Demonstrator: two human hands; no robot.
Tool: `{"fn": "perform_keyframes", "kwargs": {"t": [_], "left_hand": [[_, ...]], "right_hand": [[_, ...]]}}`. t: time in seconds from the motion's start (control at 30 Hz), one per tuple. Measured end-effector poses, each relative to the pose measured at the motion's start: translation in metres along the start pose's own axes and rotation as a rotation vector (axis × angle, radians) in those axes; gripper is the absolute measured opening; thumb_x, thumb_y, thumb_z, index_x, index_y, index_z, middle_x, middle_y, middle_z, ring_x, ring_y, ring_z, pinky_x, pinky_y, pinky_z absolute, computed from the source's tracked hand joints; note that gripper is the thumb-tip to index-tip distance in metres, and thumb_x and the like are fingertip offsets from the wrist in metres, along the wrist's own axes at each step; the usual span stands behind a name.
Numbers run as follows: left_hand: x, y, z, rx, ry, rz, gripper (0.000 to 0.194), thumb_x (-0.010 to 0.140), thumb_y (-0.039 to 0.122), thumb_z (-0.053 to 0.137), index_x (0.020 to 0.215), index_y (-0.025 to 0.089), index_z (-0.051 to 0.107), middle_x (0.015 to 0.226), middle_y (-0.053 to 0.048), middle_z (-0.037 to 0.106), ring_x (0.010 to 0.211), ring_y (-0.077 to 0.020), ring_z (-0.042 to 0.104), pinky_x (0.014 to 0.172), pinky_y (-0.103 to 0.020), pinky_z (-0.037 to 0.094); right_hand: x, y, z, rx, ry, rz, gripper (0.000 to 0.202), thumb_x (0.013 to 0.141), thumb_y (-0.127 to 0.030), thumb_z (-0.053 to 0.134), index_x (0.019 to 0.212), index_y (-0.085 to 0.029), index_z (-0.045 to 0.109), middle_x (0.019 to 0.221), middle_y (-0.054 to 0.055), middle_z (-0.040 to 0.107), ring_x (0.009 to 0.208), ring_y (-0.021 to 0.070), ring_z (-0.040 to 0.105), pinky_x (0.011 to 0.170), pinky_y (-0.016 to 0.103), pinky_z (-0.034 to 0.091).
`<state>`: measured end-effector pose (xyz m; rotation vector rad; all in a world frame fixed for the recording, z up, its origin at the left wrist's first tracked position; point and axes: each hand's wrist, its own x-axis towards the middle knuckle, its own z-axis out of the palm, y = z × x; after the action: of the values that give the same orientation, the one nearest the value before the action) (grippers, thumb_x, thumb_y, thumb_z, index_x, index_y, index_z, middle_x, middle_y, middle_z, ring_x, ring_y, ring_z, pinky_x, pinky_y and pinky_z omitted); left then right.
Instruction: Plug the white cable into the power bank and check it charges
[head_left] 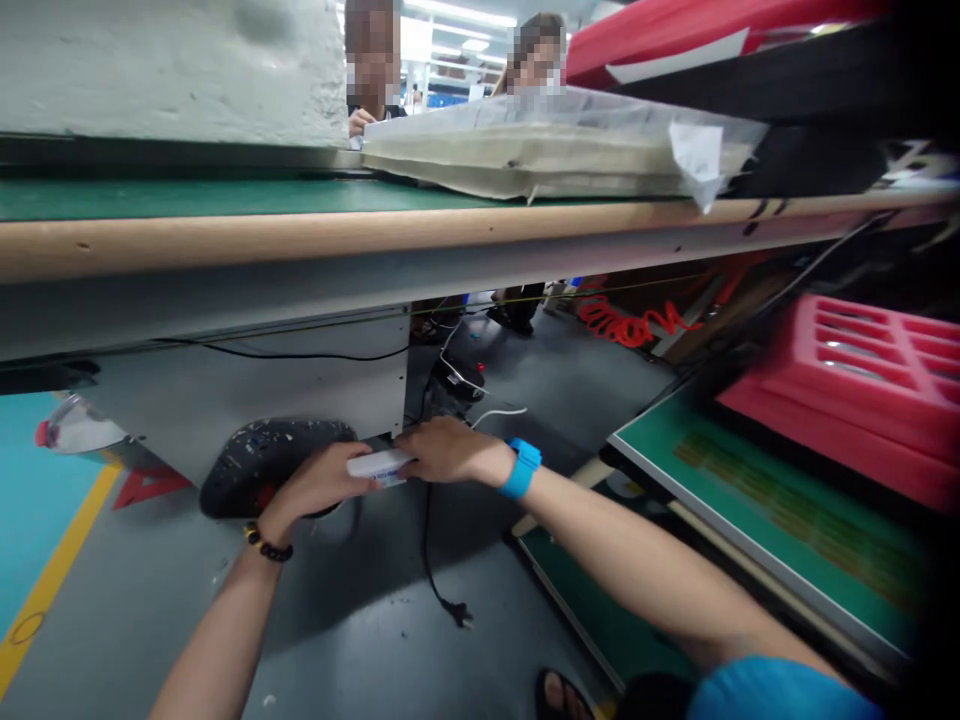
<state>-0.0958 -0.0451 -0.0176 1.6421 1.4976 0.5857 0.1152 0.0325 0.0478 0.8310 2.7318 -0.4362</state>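
Below the workbench, my left hand (330, 475) grips one end of a small white oblong block (381, 466) with blue print on its side. My right hand (442, 450) is closed round the other end. What exactly the block is, I cannot make out. A black power cord (427, 535) hangs beneath my right hand and ends in a plug (459, 612) near the floor; its upper end is hidden. Behind my left hand is a dark speckled stool seat (255, 460). A white cable (499, 412) shows just beyond my right hand.
The bench edge (450, 225) runs across above my hands, carrying a plastic-covered tray (540, 160). On the right, pink foam (847, 390) stands on a green shelf (675, 450). A grey cabinet panel (330, 380) is behind the stool. Two people are across the bench.
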Motion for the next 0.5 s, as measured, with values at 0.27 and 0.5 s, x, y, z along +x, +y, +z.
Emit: {"fn": "perform_keyframes", "kwargs": {"t": [0.27, 0.5], "left_hand": [[0.022, 0.009, -0.021, -0.588, 0.258, 0.148, 0.079, 0.079, 0.050, 0.078, 0.143, 0.017, 0.047, 0.124, -0.011, 0.066, 0.115, -0.0255, 0.062, 0.096, -0.034, 0.050], [0.027, -0.001, -0.022, -0.689, 0.348, 0.107, 0.069, 0.075, 0.055, 0.080, 0.127, 0.014, 0.060, 0.120, -0.014, 0.069, 0.112, -0.0278, 0.065, 0.098, -0.040, 0.053]], "right_hand": [[-0.014, 0.041, -0.049, 0.364, 0.065, 0.186, 0.031, 0.086, -0.042, 0.074, 0.095, -0.012, 0.076, 0.096, 0.015, 0.074, 0.097, 0.0342, 0.069, 0.085, 0.039, 0.053], [-0.032, 0.106, -0.051, 1.014, 0.340, 0.522, 0.024, 0.098, -0.034, 0.060, 0.093, -0.012, 0.068, 0.086, 0.012, 0.074, 0.071, 0.0175, 0.069, 0.063, 0.025, 0.061]]}}
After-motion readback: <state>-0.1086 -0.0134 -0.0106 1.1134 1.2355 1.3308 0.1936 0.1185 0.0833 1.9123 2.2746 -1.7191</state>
